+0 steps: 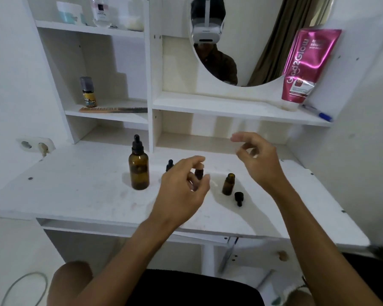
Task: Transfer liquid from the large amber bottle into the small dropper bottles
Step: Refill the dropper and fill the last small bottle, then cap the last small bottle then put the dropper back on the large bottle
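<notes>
The large amber bottle [138, 171] stands upright on the white desk [80, 195], with its black dropper cap on. To its right my left hand [181, 188] hovers with fingers loosely curled, holding nothing. It partly hides two small dropper bottles: one shows only its black dropper top [169, 165], the other [199, 173] peeks between my fingers. A third small amber bottle [228, 184] stands uncapped further right, its black dropper cap [238, 198] lying beside it. My right hand [255, 159] is raised above and behind that bottle, fingers apart and empty.
A mirror [241, 40] and a pink tube [303, 67] sit on the shelf behind. The left shelf holds a small dark bottle [87, 92] and a comb [113, 110]. A wall socket [37, 145] is at the desk's left. A pen [317, 113] lies on the right shelf.
</notes>
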